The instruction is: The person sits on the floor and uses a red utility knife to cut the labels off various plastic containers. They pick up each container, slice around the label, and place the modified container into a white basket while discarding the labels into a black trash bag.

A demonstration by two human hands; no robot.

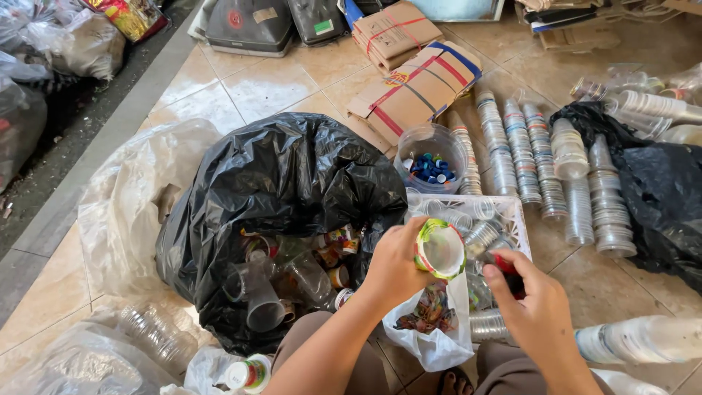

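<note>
My left hand (391,267) grips a clear plastic cup (439,250) by its rim, which carries a torn green, yellow and red foil seal. My right hand (528,301) is just right of the cup, fingers curled around a small red tool (506,265); what kind of tool I cannot tell. Below the cup hangs a small white plastic bag (436,344) with torn coloured seal scraps inside. A big black bin bag (285,183) lies open to the left, with several used cups spilling from its mouth.
A white plastic basket (512,206) with clear cups sits behind my hands. A clear tub of blue bottle caps (432,167) stands beyond it. Rows of stacked cups (521,150) lie on the tiled floor, folded cardboard (417,88) farther back, another black bag (662,190) at right.
</note>
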